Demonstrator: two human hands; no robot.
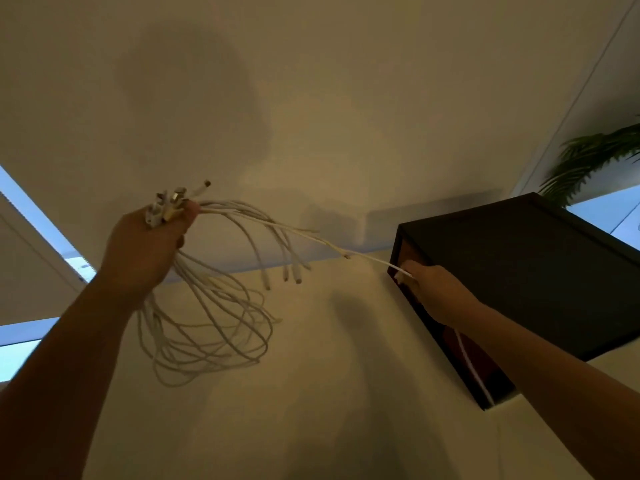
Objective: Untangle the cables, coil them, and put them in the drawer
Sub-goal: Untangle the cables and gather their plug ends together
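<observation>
1. The left hand is raised and clenched round a bundle of white cables, gripping them just below their plugs, which stick up out of the fist.
2. Below the fist the cables hang in loose, overlapping loops above the table; several free ends arc out to the right and dangle in the air.
3. The right hand is stretched forward, its fingers curled and pinching one cable near its end.
4. That cable runs taut from the left fist across to the right hand; a white strand also trails down under the right wrist.
5. The right hand is held against the upper front edge of a dark box standing on the white table; whether it touches the box cannot be told.
6. The box's reddish front faces left; whether a drawer is open cannot be told.
7. Behind stands a pale wall, with a plant at the far right.
</observation>
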